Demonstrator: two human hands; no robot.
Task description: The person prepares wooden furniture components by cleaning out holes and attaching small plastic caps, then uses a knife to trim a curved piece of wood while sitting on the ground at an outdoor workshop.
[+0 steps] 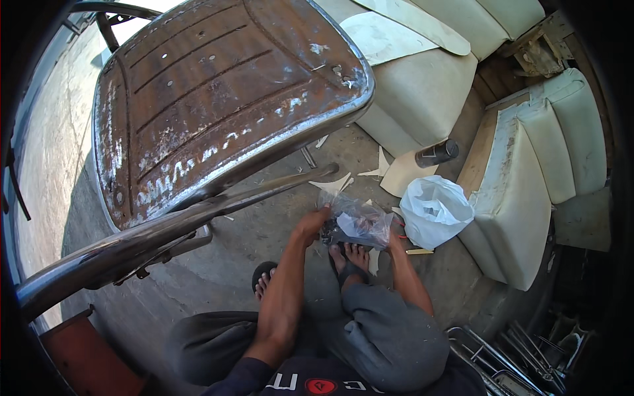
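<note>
Clear plastic bag [360, 226], and the left hand [312, 224] has it pinched at nine o'clock; right hand [395, 241] touches three o'clock, its grip too hidden to call!

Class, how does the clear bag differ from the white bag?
The clear bag is see-through; the white bag is mostly opaque. The clear bag looks flatter, the white bag fuller and rounder. The left hand grips the clear bag, while the white bag stands unheld beside a cream seat. Both look like thin, crumpled plastic.
</note>
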